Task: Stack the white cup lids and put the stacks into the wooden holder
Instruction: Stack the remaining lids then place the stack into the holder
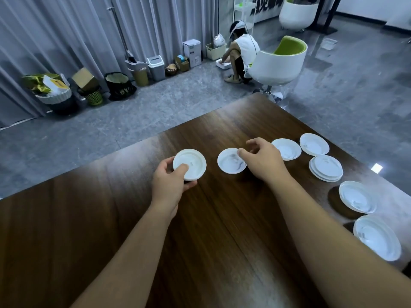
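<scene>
Over table [133, 218]: left hand [171, 183] grips lid stack [189, 164]; right hand [262, 161] pinches lid [230, 162].

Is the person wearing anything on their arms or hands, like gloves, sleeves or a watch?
No. Both arms are bare as far as the picture shows, with no sleeves in view. The left hand and the right hand have no gloves, and no rings, watch or bracelet show on the fingers or wrists. No cables or markings can be seen on them either.
</scene>
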{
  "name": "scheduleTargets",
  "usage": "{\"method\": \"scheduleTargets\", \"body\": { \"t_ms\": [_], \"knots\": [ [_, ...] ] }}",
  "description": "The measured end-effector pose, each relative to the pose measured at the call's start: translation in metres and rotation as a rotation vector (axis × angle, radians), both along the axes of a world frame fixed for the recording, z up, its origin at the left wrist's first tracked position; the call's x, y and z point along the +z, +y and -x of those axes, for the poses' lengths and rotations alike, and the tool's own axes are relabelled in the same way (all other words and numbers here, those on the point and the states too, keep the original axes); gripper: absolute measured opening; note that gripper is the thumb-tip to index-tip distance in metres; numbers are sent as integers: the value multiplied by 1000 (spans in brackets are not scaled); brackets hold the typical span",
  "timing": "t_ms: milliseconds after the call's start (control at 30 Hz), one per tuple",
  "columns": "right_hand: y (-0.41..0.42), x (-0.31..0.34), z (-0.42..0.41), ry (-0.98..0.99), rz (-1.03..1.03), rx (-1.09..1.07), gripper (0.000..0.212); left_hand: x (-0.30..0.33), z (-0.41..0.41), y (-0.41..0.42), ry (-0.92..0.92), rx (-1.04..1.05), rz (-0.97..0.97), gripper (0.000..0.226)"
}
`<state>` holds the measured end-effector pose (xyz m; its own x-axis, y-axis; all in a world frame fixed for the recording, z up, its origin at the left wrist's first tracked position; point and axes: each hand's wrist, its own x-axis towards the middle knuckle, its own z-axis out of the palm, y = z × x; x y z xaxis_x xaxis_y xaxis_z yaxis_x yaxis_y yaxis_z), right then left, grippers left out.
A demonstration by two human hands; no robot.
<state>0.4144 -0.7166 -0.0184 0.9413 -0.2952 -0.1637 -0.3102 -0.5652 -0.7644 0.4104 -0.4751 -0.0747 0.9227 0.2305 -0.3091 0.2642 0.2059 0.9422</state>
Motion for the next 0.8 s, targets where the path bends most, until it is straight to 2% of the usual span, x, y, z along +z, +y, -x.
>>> {"method": "scheduleTargets", "body": {
  "t_ms": [67, 167, 200, 367, 433, 500, 633, 800],
  "knots": [
    [2, 0, -7, 90, 43, 66, 40, 3, 2, 0, 11, -7, -21, 21],
    [2, -4, -11, 113, 19, 50, 11, 8, 3, 0, 35, -37, 16, 15],
    [1, -5, -10, 110, -40, 13, 3, 10, 3, 1, 46, -44, 35, 14],
    [6, -2, -1, 24, -500, -89, 2, 16, 2, 0, 70, -76, 131, 15],
    [10, 1, 3, 12, -557, -55, 4, 18, 3, -4, 80, -133, 177, 23],
    [14, 2, 5, -7, -511, -12, 8, 20, 4, -9, 89, -193, 231, 29],
    [18, 0, 11, -66, -292, 17, 11, 19, 6, -13, 76, -260, 280, 32],
    [19, -3, 17, -118, -257, 2, 13, 18, 4, -22, 77, -274, 287, 30]
  ]
}}
